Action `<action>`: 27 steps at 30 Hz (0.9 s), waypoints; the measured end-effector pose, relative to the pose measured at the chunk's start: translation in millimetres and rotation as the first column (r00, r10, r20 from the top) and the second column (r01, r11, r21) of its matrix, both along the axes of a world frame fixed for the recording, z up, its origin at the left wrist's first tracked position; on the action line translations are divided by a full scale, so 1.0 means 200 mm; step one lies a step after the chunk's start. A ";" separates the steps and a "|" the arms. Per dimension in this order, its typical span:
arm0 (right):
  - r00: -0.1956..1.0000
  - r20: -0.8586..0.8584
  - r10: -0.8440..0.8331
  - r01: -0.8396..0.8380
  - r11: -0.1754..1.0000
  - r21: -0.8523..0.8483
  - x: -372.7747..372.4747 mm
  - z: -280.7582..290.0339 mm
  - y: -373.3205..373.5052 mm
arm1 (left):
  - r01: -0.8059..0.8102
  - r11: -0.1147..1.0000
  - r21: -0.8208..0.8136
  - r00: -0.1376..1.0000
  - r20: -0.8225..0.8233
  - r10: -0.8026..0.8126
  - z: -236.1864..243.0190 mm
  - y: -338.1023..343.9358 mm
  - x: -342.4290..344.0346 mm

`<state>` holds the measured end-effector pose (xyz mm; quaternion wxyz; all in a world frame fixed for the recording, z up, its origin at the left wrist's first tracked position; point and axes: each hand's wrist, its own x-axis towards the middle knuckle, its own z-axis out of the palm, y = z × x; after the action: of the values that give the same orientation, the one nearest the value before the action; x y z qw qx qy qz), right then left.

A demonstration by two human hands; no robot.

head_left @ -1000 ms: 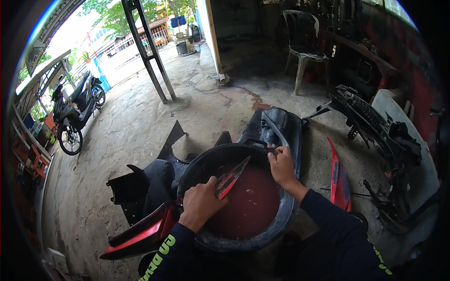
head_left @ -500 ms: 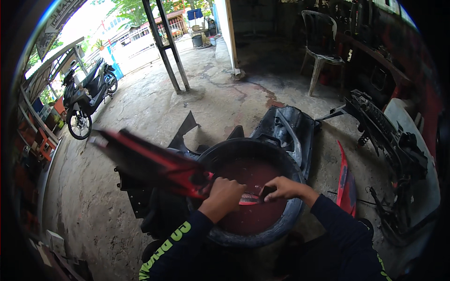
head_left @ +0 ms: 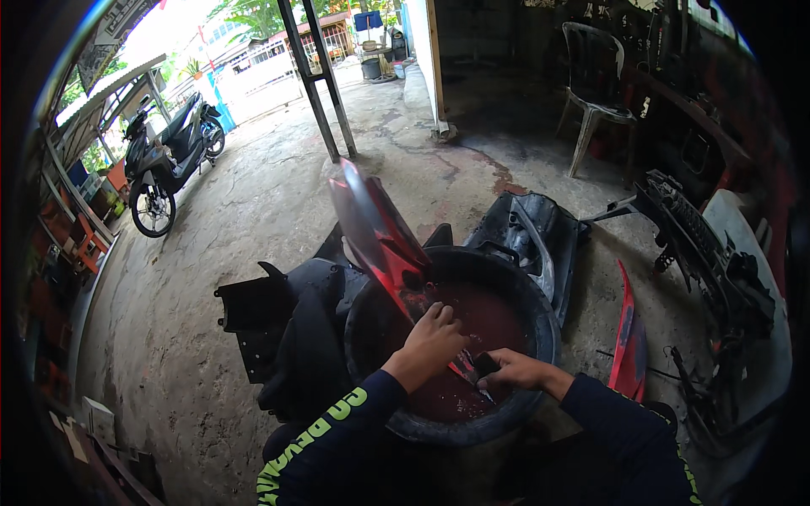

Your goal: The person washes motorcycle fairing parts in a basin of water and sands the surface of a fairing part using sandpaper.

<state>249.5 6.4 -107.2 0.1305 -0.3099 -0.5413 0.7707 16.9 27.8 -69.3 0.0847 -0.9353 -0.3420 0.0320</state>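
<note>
Over black tub (head_left: 553, 325) | red panel (head_left: 392, 249) | long, tapering | grey-patched, glossy

Left hand (head_left: 429, 346) curled, right hand (head_left: 516, 371) pinching

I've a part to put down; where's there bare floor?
Widest patch: floor to the left, between motorbike and black panels. Another lies beyond the tub, short of the post. Crowded: right, by red panel and black frame, and over the tub, by left hand and right hand.
</note>
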 end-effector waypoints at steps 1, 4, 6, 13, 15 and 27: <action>1.000 -0.029 -0.002 0.002 1.000 0.006 -0.01 0.02 -0.01 | 0.012 0.999 0.033 0.998 0.055 -0.014 -0.02 0.00 -0.01; 0.998 -0.070 -0.001 0.000 1.000 -0.019 -0.01 -0.03 -0.01 | 0.028 0.997 0.066 0.985 0.171 -0.039 -0.07 0.00 -0.02; 0.997 -0.083 0.001 -0.005 0.999 -0.052 -0.01 -0.04 -0.01 | 0.030 0.997 0.074 0.981 0.187 -0.044 -0.09 0.00 -0.02; 0.989 -0.100 -0.107 0.101 0.993 -0.057 -0.06 -0.03 -0.04 | 0.004 0.998 0.058 0.966 0.257 -0.018 -0.11 -0.02 -0.03; 0.989 -0.100 -0.107 0.104 0.994 -0.042 -0.07 -0.03 -0.05 | 0.014 0.999 0.047 0.965 0.260 -0.025 -0.11 -0.02 -0.04; 0.986 -0.088 -0.144 0.139 0.989 -0.054 -0.09 0.04 -0.05 | 0.014 1.000 0.022 0.959 0.284 -0.020 -0.08 -0.02 -0.06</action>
<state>231.0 -4.4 -99.6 0.2022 -0.3148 -0.4929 0.7856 5.0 23.7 -84.3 0.0443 -0.9322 -0.3429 -0.1070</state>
